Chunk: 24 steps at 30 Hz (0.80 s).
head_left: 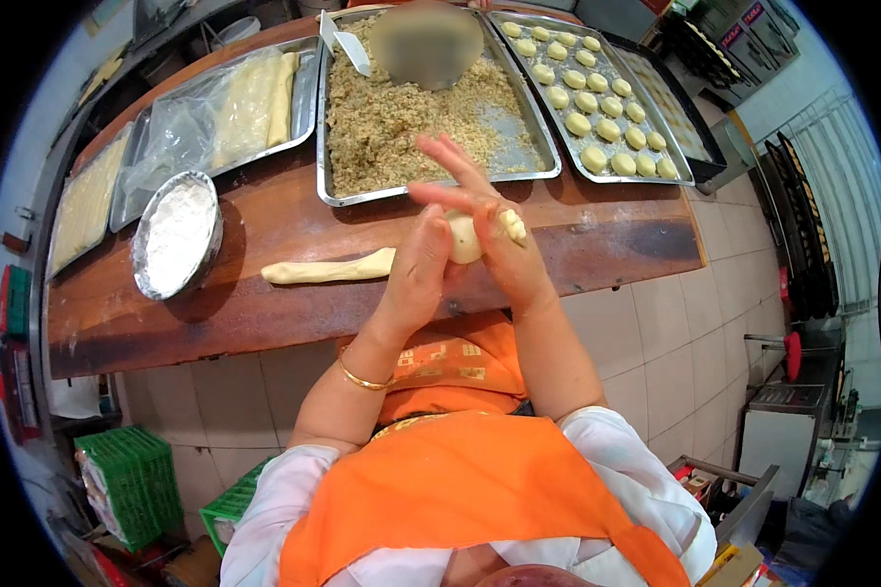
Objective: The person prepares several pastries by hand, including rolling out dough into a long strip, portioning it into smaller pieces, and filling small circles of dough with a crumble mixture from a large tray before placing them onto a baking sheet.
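Between my two hands, just past the table's near edge, sits a pale round dough piece (464, 239). My left hand (422, 256) cups it from the left, its fingers largely hidden. On the other side, my right hand (499, 249) presses against it, with some fingers stretched out up and to the left. A small ridged lump of dough (512, 226) shows at the outer side of my right hand. Left of my hands, a long dough rope (328, 267) lies on the wooden table (235, 318), its right end passing behind my left wrist.
Ahead is a metal tray of crumbly filling (382, 147) with a white scraper (346, 44). Rows of dough rounds (607, 129) fill a tray at right. A bowl of white flour (176, 235) and plastic-covered dough sheets (250, 103) stand left. Another person is across the table.
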Tool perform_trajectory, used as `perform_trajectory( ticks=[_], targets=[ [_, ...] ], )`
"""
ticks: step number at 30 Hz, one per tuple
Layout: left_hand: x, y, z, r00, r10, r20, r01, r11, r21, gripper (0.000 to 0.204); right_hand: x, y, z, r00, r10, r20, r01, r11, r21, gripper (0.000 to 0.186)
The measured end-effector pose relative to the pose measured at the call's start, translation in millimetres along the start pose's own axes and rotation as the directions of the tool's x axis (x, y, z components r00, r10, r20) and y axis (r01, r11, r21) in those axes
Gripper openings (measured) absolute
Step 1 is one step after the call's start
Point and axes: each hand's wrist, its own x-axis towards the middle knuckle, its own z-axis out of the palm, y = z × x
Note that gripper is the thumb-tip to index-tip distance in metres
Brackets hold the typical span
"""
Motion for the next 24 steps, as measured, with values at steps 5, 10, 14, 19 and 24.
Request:
perform_trajectory(
  ticks=[5, 10, 14, 19, 24],
  targets=[
    [16, -27, 19, 0.890, 0.407, -0.204, -0.303, 0.864, 0.402, 0.056, 2, 21, -15, 0.997, 0.030, 0.073, -0.030, 1.000, -0.011, 0.072],
    [7, -7, 13, 0.957, 0.198, -0.211, -0.153, 0.965, 0.213, 0.054, 7, 6, 8, 0.979, 0.023, -0.201, -0.052, 0.989, -0.141, 0.059],
    [15, -21, 12, 0.933, 0.055, -0.357, -0.114, 0.983, -0.147, 0.049, 4, -5, -4, 0.986, 0.017, -0.167, -0.114, 0.798, -0.592, 0.026],
    [23, -20, 8, 0.928, -0.033, -0.372, -0.100, 0.939, -0.330, 0.044, 3, -5, -10, 0.967, 0.167, -0.193, -0.247, 0.803, -0.543, 0.024],
    [16, -15, -1, 0.925, -0.066, -0.374, -0.094, 0.915, -0.393, 0.034, 9, -18, -19, 0.948, 0.306, -0.086, -0.309, 0.819, -0.483, 0.018]
  ],
)
